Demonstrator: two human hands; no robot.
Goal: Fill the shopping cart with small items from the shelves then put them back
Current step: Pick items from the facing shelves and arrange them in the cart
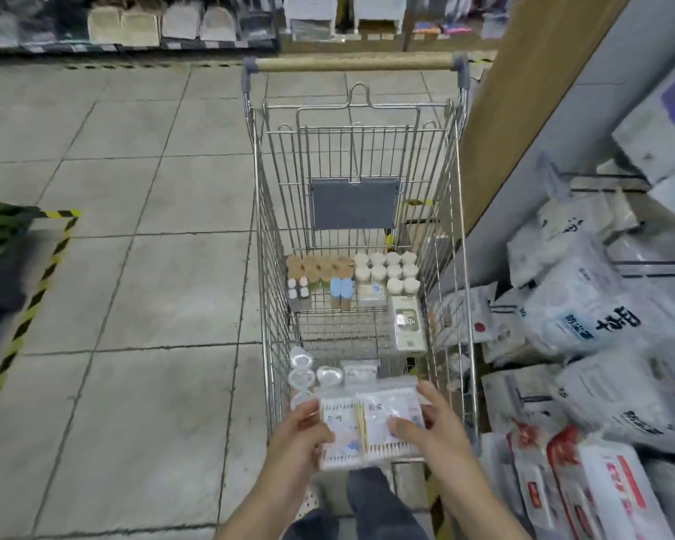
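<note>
A wire shopping cart (454, 212) stands in front of me with its wooden handle at the far end. Both hands hold clear packs of cotton swabs (371, 424) over the cart's near end. My left hand (299, 432) grips the left edge and my right hand (431, 420) grips the right edge, thumbs on top. On the cart floor lie round clear containers (301, 370), a green-labelled box (408, 323), brown and white cotton-pad rolls (390, 272) and small bottles (297, 288).
To my right, low shelves (585, 317) are piled with white bagged packs and red-labelled packs. A wooden shelf end panel (523, 111) rises beside the cart. Grey tiled floor spreads to the left, crossed by yellow-black hazard tape (36, 298). More shelving lines the far wall.
</note>
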